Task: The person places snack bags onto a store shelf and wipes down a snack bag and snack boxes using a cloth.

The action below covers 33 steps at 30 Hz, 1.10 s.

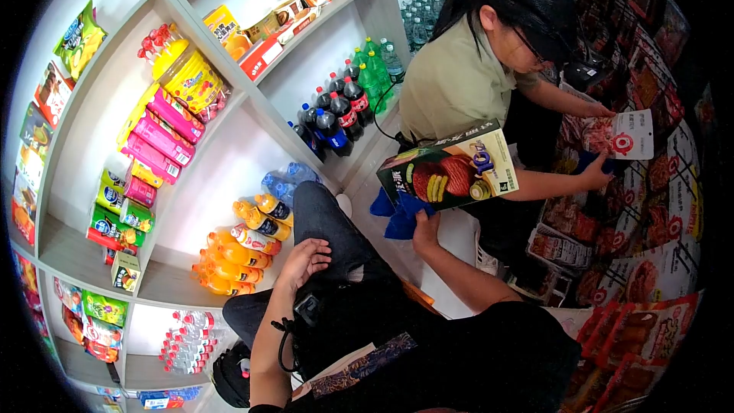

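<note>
My right hand is closed on a blue cloth and the lower edge of a dark green food box with round red meat slices and the number 10 printed on it. The cloth covers one corner of the box. My left hand holds nothing; its fingers are loosely curled and apart above my dark-trousered thigh. Beside me a person in a khaki shirt looks down at a red-and-white food packet, held in both hands with a blue cloth under it.
Curved white shelves on the left hold orange drink bottles, cola bottles, pink canisters and snack bags. On the right stand rows of packaged meat. A white stool is partly visible between us.
</note>
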Available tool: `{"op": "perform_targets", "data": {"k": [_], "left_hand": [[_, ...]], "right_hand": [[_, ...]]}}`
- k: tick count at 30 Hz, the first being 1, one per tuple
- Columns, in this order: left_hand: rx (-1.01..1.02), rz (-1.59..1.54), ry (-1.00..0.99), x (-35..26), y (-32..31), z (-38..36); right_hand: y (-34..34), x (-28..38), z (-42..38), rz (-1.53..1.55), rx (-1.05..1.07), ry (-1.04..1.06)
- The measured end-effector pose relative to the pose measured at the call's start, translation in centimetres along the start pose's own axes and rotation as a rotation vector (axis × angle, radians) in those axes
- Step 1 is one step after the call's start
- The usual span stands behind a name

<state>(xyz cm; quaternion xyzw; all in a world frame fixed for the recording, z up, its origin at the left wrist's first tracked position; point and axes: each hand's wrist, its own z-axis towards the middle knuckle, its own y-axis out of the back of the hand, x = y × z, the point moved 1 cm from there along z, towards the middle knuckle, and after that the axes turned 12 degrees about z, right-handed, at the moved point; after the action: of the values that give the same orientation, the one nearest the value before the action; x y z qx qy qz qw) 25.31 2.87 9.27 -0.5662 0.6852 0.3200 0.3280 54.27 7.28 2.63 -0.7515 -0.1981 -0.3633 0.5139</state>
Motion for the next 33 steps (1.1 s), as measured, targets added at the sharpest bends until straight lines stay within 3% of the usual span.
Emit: {"op": "perform_targets", "data": {"k": [5,8,23,33], "left_hand": [[0.0,0.013,-0.005,-0.1,-0.1,0.0],[0.002,0.012,-0.008,0.1,-0.1,0.2],[-0.003,0.024,0.003,0.0,-0.2,0.0],[0.006,0.039,-0.002,0.2,0.1,0.2]], "right_hand": [[0.5,0.0,-0.1,0.023,0.08,-0.03],[0.8,-0.4,-0.1,-0.037,-0.047,-0.115],[1.1,-1.1,-0.3,-0.055,0.108,0.081],[0.3,0.3,-0.6,-0.092,0.023,-0.022]]}}
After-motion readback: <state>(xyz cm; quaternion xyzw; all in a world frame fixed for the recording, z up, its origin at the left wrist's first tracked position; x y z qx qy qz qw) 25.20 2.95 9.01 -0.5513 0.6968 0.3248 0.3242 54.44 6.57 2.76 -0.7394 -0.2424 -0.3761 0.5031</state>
